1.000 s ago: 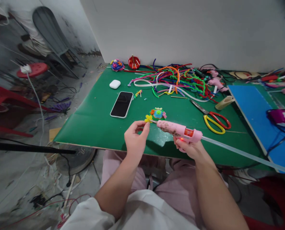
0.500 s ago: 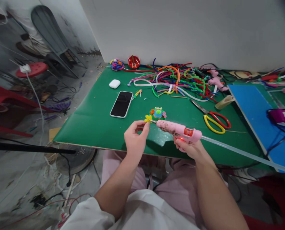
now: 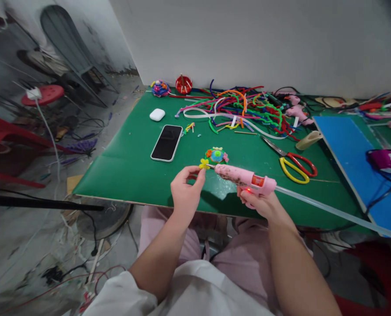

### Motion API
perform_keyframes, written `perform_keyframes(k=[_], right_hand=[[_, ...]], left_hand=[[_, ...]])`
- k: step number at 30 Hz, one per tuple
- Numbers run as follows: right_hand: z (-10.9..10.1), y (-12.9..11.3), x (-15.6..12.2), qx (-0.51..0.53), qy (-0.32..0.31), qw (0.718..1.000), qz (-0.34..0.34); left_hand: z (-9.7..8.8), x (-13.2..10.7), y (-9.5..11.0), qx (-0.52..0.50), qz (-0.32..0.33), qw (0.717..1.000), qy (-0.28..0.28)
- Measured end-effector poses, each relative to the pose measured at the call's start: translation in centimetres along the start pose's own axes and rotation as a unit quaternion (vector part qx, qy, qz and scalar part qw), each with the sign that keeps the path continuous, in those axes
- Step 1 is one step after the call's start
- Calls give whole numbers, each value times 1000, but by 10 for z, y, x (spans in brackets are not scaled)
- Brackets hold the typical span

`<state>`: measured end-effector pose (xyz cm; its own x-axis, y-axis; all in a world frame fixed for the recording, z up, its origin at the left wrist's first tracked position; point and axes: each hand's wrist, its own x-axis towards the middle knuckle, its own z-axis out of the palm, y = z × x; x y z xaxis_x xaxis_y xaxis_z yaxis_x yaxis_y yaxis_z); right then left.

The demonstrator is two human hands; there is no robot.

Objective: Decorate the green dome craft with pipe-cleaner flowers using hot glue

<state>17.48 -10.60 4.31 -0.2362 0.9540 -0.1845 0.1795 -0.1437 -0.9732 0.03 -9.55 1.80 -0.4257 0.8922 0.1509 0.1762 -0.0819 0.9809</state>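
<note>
The left hand [image 3: 186, 186] is pinching a small yellow petalled flower, seemingly pipe cleaner [image 3: 204, 163], likely light, soft and best held by its edge, at the nozzle of a pink plastic glue gun [image 3: 239, 173] the right hand [image 3: 263, 204] is clasping above the green worktop [image 3: 126, 175].

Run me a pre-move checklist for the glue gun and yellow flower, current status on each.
1. Yellow flower pinched in the left hand: ok, at the fingertips.
2. Glue gun gripped in the right hand: ok.
3. Red light on the gun lit: ok.
4. Glue stick in the gun: ok, a long length trails from the rear.
5. Glue on the flower: cannot tell; too small to see at the nozzle.
6. Fingertips well away from the nozzle: not ok, the left ones are right beside it.
</note>
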Motion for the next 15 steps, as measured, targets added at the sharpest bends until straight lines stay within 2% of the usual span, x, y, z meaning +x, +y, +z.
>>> perform_keyframes(k=[6,15], right_hand=[[-1,0,0,-3,0,1000,2],[-1,2,0,-2,-5,1000,5]], left_hand=[[1,1,0,-54,-27,998,-3],[2,1,-2,-63,-33,997,0]])
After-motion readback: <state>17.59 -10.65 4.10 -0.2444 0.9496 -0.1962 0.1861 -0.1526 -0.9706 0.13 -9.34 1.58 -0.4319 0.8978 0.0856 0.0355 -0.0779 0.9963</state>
